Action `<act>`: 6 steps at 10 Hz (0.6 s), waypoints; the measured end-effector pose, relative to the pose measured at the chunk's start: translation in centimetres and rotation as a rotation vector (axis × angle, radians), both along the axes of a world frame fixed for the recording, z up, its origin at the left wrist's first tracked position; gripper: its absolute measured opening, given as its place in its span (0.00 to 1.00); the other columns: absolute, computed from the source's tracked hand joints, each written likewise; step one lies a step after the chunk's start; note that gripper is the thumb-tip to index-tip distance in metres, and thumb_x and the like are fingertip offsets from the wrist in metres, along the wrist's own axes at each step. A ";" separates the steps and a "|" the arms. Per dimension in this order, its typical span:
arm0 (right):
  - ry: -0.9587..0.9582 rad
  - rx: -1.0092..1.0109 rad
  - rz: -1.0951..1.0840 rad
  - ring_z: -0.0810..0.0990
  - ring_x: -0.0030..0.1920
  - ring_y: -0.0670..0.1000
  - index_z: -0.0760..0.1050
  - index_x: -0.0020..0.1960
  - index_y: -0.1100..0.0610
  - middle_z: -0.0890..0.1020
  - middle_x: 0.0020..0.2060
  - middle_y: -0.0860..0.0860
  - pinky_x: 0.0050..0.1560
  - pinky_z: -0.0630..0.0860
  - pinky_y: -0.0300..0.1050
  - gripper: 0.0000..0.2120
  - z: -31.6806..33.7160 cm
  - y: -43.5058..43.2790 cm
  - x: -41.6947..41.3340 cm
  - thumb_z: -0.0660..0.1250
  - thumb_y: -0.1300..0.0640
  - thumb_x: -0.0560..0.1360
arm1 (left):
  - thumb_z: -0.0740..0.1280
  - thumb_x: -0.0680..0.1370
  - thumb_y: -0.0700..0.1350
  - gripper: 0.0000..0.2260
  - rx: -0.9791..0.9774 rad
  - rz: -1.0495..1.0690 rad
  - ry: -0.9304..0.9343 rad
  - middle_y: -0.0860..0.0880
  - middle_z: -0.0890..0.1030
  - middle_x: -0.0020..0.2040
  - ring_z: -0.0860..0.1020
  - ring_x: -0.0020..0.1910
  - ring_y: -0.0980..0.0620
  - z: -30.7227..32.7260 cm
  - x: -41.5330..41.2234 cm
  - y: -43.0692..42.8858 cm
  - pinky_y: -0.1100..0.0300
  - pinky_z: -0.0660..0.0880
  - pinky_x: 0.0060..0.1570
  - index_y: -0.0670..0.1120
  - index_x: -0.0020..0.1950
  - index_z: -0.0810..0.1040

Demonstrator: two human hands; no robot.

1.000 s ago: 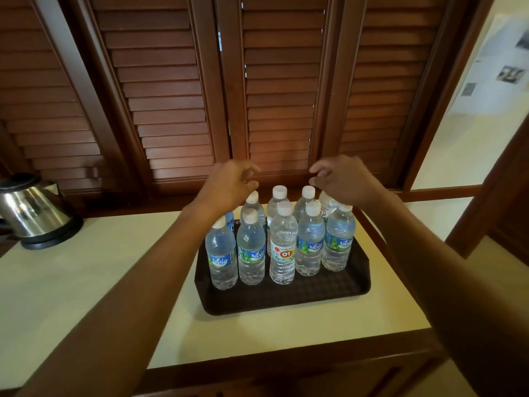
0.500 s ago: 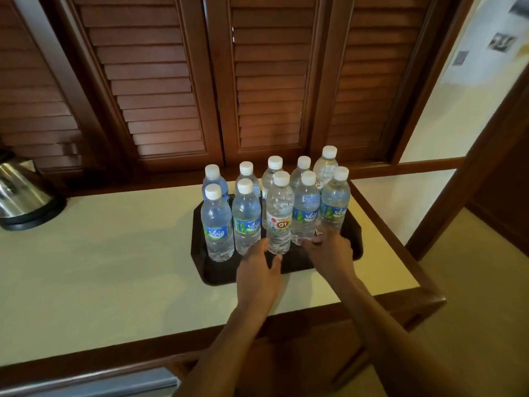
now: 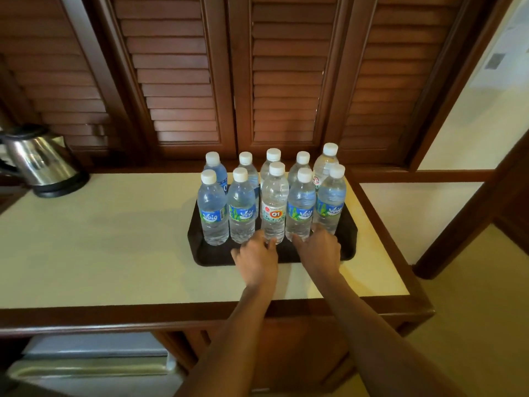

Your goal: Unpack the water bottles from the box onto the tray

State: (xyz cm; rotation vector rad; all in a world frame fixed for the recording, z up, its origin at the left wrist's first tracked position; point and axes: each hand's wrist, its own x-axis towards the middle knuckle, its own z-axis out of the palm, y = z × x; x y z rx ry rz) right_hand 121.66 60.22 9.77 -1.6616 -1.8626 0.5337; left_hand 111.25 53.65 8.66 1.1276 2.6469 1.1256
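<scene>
1. Nearest: left hand [image 3: 256, 260] and right hand [image 3: 320, 251] reaching over the front rim of the dark tray [image 3: 200, 253], palms down, fingers loosely spread, gripping nothing; fingertips touching the bases of the front-row bottles.
2. On the tray, on the cream-topped bench [image 3: 100, 239]: ten water bottles [image 3: 213, 209] standing upright, long axes vertical, white caps up, in two rows of five.
3. Front row: four with blue-and-green labels reading "Vaig"; the middle bottle [image 3: 274, 204] with a label showing a red-orange "O1".
4. Back row: mostly hidden behind the front; the rightmost one [image 3: 325, 164] taller, label unreadable.
5. Far left on the bench: steel kettle [image 3: 37, 160] on a black base.
6. Behind: brown louvred shutters [image 3: 177, 81].
</scene>
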 end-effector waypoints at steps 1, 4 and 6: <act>-0.002 0.009 0.038 0.85 0.50 0.54 0.77 0.59 0.52 0.85 0.49 0.51 0.47 0.80 0.48 0.22 -0.2 0.1 0.7 0.73 0.39 0.73 | 0.71 0.78 0.51 0.10 0.022 0.036 -0.023 0.52 0.86 0.49 0.83 0.51 0.49 0.3 0.4 0.3 0.52 0.67 0.60 0.51 0.58 0.82; 0.053 -0.014 0.160 0.84 0.44 0.46 0.74 0.69 0.52 0.85 0.40 0.45 0.51 0.81 0.49 0.30 0.5 -0.9 4.2 0.71 0.37 0.74 | 0.71 0.77 0.56 0.18 0.087 -0.112 -0.104 0.53 0.84 0.58 0.83 0.53 0.53 1.8 0.2 -2.6 0.56 0.79 0.54 0.52 0.65 0.79; 0.106 0.091 0.314 0.80 0.61 0.47 0.72 0.73 0.52 0.82 0.62 0.48 0.60 0.79 0.47 0.29 2.9 -2.6 7.9 0.71 0.41 0.76 | 0.74 0.74 0.57 0.26 0.183 -0.196 -0.020 0.53 0.81 0.63 0.78 0.62 0.55 4.9 -0.3 -7.5 0.61 0.75 0.59 0.51 0.70 0.75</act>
